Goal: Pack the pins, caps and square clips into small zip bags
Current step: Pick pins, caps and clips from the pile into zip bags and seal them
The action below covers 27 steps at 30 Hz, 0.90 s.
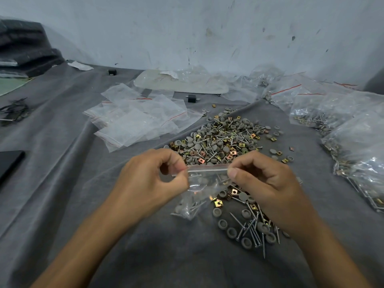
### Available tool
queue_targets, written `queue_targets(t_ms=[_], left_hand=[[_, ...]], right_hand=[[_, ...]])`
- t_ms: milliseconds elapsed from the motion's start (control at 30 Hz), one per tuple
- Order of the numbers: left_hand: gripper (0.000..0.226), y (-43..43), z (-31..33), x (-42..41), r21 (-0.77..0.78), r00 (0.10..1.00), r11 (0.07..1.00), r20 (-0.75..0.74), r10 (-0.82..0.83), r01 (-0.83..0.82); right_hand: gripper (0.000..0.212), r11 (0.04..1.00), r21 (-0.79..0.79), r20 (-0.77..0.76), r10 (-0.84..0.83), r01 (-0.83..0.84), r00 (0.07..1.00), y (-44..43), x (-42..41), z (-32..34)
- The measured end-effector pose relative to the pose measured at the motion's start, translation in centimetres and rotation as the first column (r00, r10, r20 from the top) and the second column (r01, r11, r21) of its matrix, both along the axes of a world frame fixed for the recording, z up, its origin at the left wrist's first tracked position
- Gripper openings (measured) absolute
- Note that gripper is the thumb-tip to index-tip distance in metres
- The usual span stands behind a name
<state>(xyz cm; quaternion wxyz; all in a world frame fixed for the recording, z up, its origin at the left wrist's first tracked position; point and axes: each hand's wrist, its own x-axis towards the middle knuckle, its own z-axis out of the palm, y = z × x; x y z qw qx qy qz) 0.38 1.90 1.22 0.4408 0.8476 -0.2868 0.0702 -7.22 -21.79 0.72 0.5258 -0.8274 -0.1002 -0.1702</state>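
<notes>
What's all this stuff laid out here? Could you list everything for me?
zip bag: one, clear with red strip, part-filled, held at centre
big heap: one, grey caps, silver pins, gold clips, behind the hands
small heap: one, same colours, by the right wrist
empty bags: a pile, clear, left of big heap
filled bags: many, clear, right edge
cloth: one, grey, under everything
left hand: one, pinches the bag's left top corner
right hand: one, pinches its right top corner

Creased grey cloth (pixel 62 194) fills the lower frame. Dark folded fabric (pixel 25 44) sits upper left, with a flat black object (pixel 9 163) at the left edge. Scuffed wall (pixel 207 28) behind.
</notes>
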Motion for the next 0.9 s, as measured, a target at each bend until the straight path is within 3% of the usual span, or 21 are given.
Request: queue_targets(t_ms=[300,567,667,733,767,833,900], left_hand=[[0.021,0.0,-0.1,-0.1,0.102,0.997,0.994,0.07,0.027,-0.034],[0.018,0.2,-0.3,0.1,0.065,1.0,0.998,0.019,-0.001,0.0],[0.055,0.5,-0.7,0.5,0.068,0.975,0.992,-0.199,-0.093,0.109],[0.078,0.1,-1.3,-0.1,0.185,0.916,0.941,-0.342,-0.209,0.284],[0.077,-0.3,-1.9,-0.6,0.318,0.923,0.889,-0.309,-0.231,0.329],[0.054,-1.1,-2.9,-1.2,0.502,0.965,0.825,-0.113,-0.237,0.261],[0.018,-1.3,-2.7,-1.1,0.408,0.979,0.893,-0.007,-0.205,0.19]], right_hand=[[0.005,0.999,0.041,-0.001,-0.036,0.036,0.999,-0.3,0.2,0.0],[0.006,0.995,0.09,0.004,-0.041,0.041,0.999,-0.3,0.5,-0.3],[0.016,0.986,0.162,0.014,-0.045,0.042,0.999,-0.4,0.6,-0.5],[0.019,0.971,0.231,0.016,-0.066,0.06,0.998,-0.3,0.6,-0.7],[0.021,0.962,0.263,0.009,-0.078,0.073,0.997,-0.3,0.7,-0.8],[0.023,0.945,0.316,-0.017,-0.087,0.088,0.996,-0.2,0.9,-1.1],[0.025,0.929,0.362,-0.045,-0.07,0.082,0.997,-0.1,1.1,-1.3]])
